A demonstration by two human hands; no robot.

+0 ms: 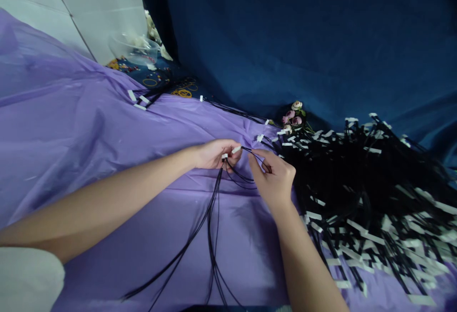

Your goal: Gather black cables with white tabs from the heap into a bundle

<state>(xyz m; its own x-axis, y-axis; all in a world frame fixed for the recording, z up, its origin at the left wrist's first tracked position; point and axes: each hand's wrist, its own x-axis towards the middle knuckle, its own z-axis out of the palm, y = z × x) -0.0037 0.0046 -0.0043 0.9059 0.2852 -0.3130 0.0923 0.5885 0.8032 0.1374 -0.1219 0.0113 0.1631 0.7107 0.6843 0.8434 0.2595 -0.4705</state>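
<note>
Over a wrinkled purple sheet (89, 135), the left hand (217, 154) and right hand (274, 176), fingers pinched, hold slender black wires (216, 186) with small white connectors (236, 149). Right of the wires: a black-and-white cable heap (357, 174); beyond, pink-and-cream flowers (295, 120).

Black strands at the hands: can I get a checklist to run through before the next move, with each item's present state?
1. Left hand at the white end pieces: ok, two show at its fingers.
2. Right hand on a thin black strand: ok, it pinches it near one end piece.
3. Hanging black strands kept neatly together: not ok, they fan out over the purple sheet.
4. End piece firmly fixed to its strand: cannot tell, too small to see.
5. Flowers apart from both hands: ok.
</note>
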